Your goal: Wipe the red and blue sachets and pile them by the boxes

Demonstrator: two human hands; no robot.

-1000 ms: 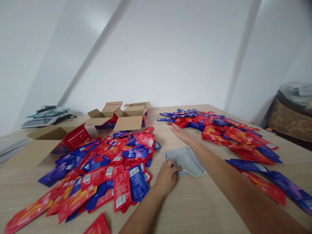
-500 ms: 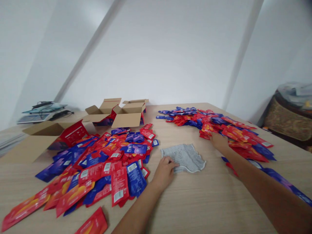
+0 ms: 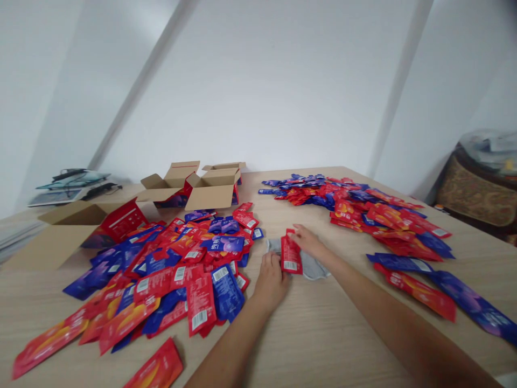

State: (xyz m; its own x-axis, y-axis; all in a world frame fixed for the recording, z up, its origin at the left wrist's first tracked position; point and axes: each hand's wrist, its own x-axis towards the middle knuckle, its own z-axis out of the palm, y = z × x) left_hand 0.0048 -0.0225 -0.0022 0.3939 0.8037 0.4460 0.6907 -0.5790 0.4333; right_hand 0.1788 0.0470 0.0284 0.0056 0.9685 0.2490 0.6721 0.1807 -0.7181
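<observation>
A grey cloth [image 3: 314,268] lies on the wooden table, partly covered by a red packet [image 3: 291,253] with a barcode facing up. My right hand [image 3: 309,241] grips this packet at its upper edge, over the cloth. Beside the packet's left side, my left hand [image 3: 272,277] rests on the cloth's left part with its fingers curled; whether it pinches the cloth or the packet's edge cannot be made out. A large pile of red and blue packets [image 3: 189,253] spreads left of my left hand. Another pile [image 3: 343,199] lies at the back right.
Open cardboard boxes [image 3: 214,191] stand at the back left, with another open box [image 3: 81,223] nearer. Blue and red packets [image 3: 420,288] lie near my right forearm. Folders and glasses [image 3: 75,183] sit at the far left; a patterned chair [image 3: 476,188] stands beyond the right edge.
My right hand has moved left from the right pile to the cloth, bringing a red packet. My left hand has stayed at the cloth's left part, its fingers now drawn in more.
</observation>
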